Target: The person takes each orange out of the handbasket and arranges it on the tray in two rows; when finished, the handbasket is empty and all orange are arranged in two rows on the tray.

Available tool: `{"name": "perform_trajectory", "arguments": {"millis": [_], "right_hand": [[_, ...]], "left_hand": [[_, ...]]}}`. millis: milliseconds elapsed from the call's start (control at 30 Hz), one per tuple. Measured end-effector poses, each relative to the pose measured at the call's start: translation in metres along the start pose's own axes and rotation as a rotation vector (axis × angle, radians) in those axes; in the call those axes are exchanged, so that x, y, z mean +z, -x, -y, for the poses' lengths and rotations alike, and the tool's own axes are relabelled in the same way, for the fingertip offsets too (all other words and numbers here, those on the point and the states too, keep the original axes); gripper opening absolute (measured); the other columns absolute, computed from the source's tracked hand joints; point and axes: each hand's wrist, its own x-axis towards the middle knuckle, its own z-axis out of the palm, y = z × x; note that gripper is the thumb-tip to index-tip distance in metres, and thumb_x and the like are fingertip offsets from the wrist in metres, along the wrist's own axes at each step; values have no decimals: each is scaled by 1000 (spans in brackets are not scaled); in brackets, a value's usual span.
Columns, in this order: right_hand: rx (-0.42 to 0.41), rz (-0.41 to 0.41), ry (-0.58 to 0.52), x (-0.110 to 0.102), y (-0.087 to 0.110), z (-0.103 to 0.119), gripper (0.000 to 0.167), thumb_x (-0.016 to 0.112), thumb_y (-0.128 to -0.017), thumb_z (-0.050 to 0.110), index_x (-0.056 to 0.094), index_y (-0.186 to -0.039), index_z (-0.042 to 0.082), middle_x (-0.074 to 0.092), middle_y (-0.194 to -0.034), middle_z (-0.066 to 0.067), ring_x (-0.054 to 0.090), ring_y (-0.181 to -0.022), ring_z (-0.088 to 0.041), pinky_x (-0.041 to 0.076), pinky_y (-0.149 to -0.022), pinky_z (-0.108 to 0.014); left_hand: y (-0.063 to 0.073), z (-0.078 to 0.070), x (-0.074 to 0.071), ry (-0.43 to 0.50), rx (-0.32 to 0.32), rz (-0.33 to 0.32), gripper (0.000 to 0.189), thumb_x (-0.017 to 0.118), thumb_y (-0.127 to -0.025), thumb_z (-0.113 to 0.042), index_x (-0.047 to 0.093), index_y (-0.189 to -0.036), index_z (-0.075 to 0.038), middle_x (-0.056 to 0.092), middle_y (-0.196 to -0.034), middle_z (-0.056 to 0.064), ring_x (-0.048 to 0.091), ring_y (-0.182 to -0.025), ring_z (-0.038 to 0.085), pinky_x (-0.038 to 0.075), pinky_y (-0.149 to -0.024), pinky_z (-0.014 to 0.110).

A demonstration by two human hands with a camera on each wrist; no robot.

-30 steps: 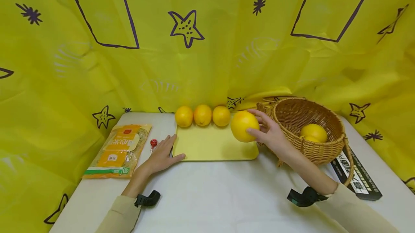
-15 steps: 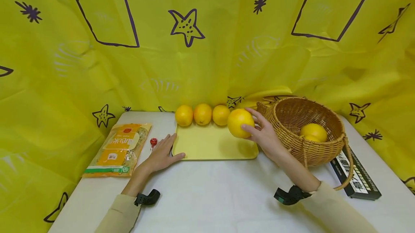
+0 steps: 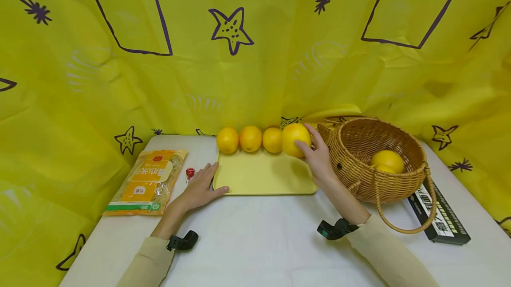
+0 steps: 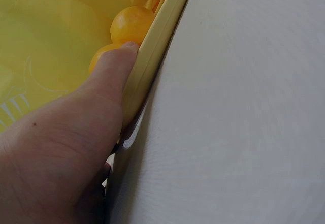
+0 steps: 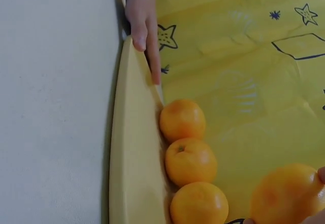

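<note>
In my right hand [image 3: 320,158] I grip an orange [image 3: 296,139] between thumb and fingers, at the back right of a yellow tray [image 3: 263,176]. Three more oranges stand in a row along the tray's back edge: the left one [image 3: 227,140], the middle one [image 3: 250,139] and the right one [image 3: 273,139]. The held orange is close beside the right one; the right wrist view shows it apart from the row. My left hand [image 3: 201,187] rests at the tray's left edge, fingers extended and thumb over the front corner.
To the right, a wicker basket [image 3: 359,180] holds yellow-orange fruit [image 3: 387,161]. Its handle hangs over a black box [image 3: 443,216]. On the left lie an orange food packet [image 3: 147,182] and a red lollipop [image 3: 190,173]. A yellow curtain [image 3: 263,78] hangs behind the table.
My right hand has carried the orange left and toward the tray's back edge, closer to the row. The left hand has stayed at the tray's left edge.
</note>
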Motion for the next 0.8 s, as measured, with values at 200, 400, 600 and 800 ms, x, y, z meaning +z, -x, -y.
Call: {"name": "perform_trajectory", "arguments": {"millis": [200, 400, 600, 800], "right_hand": [[6, -73, 48, 0, -12, -11, 61, 58, -96, 21, 33, -152, 27, 43, -142, -16, 51, -112, -21, 51, -77, -20], [67, -124, 77, 1, -20, -20, 62, 57, -96, 25, 31, -152, 30, 28, -148, -14, 46, -119, -25, 50, -82, -26], [69, -174, 59, 2, -29, -29, 60, 56, -97, 26, 33, -151, 29, 22, -144, -10, 43, -121, -24, 49, -78, -21], [78, -224, 63, 5, -41, -37, 59, 56, -96, 28, 33, -151, 29, 20, -147, -13, 39, -125, -25, 48, -83, -25]], "left_hand": [[-1, 0, 1, 10, -4, 0, 95, 61, -88, -55, 17, -155, -4, 19, -162, 18, 14, -150, 39, 12, -121, 58], [-2, 0, 1, 7, 1, -10, 95, 62, -88, -54, 18, -155, -4, 21, -161, 17, 15, -150, 38, 13, -122, 57], [-2, 0, 1, 10, 6, -12, 94, 62, -88, -54, 18, -155, -3, 21, -161, 18, 15, -150, 39, 12, -122, 57], [-1, 1, 1, 8, 7, -9, 95, 62, -88, -54, 18, -155, -3, 21, -161, 18, 14, -150, 38, 12, -122, 56]]}}
